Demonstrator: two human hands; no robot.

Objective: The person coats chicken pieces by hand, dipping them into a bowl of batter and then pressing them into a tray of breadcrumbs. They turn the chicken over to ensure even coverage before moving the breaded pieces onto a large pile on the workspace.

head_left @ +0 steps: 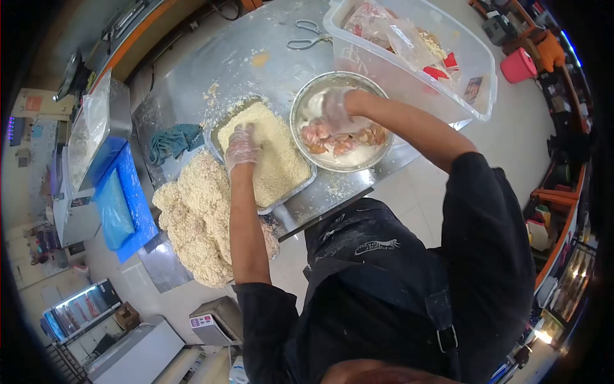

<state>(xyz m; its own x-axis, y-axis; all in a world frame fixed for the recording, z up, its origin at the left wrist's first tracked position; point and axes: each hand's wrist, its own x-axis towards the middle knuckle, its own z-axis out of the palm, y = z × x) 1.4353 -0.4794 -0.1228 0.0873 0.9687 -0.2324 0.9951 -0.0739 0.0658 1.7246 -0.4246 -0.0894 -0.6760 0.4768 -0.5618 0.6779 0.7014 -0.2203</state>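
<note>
While the left hand (243,146), in a clear plastic glove, is resting on pale crumbs (280,157) in a rectangular metal tray (289,192), the right hand (338,110) is dipping into a round metal bowl (345,170) beside that tray. The left hand's fingers are lying against the crumbs, but I cannot tell how far they are curled or whether they are gripping anything; the right hand is blurring, so its opening and any hold are equally unclear. Just on the body side of the right hand, raw meat pieces (344,142) are lying in white liquid (362,154) inside the bowl. To the left hand's left and nearer the body, a heap of crumb-coated pieces (195,221) is sitting beside the tray; directly left, a blue-green cloth (173,142) is lying on the metal tabletop (224,61). Ahead of the right hand, scissors (307,43) are lying near a large translucent tub (403,86), which is holding a plastic bag (384,29) and red pieces (436,73).
</note>
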